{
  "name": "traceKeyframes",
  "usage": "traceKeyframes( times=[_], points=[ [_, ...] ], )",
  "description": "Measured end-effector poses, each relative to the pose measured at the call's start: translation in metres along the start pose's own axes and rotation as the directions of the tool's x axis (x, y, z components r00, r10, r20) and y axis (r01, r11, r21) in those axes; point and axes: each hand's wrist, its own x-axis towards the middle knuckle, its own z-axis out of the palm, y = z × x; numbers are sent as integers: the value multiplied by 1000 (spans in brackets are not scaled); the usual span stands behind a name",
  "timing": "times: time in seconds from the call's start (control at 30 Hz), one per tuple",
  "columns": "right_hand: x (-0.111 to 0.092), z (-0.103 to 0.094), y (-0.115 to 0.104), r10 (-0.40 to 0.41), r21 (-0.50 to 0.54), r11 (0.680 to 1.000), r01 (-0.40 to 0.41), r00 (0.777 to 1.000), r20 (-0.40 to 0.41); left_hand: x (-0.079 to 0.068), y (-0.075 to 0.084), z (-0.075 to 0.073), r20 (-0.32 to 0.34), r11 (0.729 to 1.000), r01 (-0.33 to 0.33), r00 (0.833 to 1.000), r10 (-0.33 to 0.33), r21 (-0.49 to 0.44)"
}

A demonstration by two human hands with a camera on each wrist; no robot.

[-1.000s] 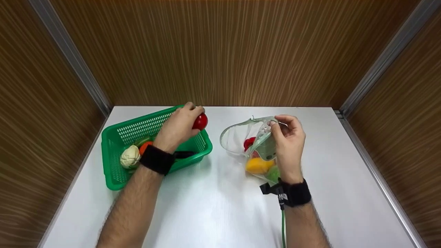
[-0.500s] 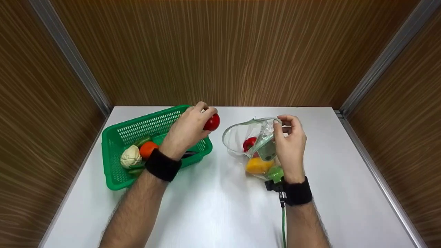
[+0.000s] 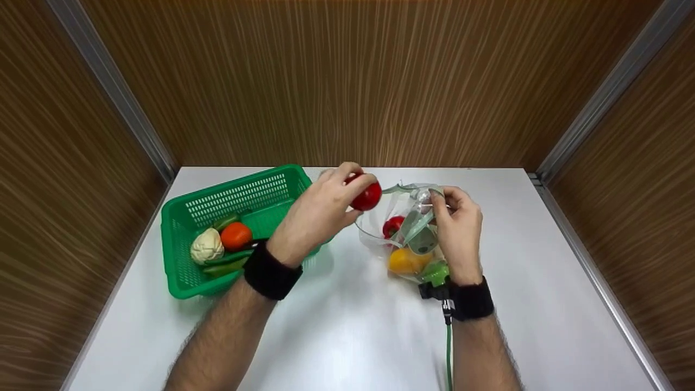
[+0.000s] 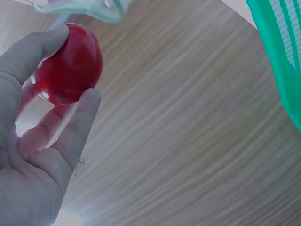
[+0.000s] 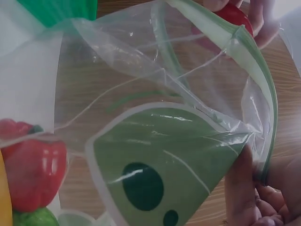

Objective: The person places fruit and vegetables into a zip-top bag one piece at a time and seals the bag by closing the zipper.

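My left hand (image 3: pixel 328 203) grips a glossy, round red fruit (image 3: pixel 366 196) between thumb and fingers, over the left side of the bag's mouth. In the left wrist view, the thumb and fingertips press around the red fruit (image 4: pixel 70 66). My right hand (image 3: pixel 457 228) pinches the green-edged rim of a clear plastic bag (image 3: pixel 374 231) and keeps its mouth spread. Inside the bag lie a red bell pepper (image 5: pixel 35 172), a yellow piece (image 3: pixel 408 261) and a green piece (image 3: pixel 434 272). A green printed patch (image 5: pixel 155 146) covers part of the bag.
A green plastic basket (image 3: pixel 174 217) stands at the left on the white table (image 3: pixel 336 336). It contains a cauliflower (image 3: pixel 207 246), a round orange-red piece (image 3: pixel 236 235), and long green and dark vegetables. Wood-patterned panels (image 3: pixel 347 81) enclose the back and sides.
My left hand has carried the red fruit rightward, from over the basket to the bag's mouth. My right hand stays at the bag's rim, with only a slight shift.
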Motion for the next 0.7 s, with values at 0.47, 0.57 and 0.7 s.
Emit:
traceKeyframes(
  times=[0.47,0.57,0.7],
  points=[
    [0,0,-5,23,193,981,-29,999,30,10,13,28,112,996,-84,990,86,-20],
    [-1,-1,-6,26,236,971,-31,999,21,11,13,32,125,997,-82,989,82,-10],
    [-1,-1,-7,25,278,960,-24,1000,0,12,13,35,143,998,-68,988,67,6]
  ],
)
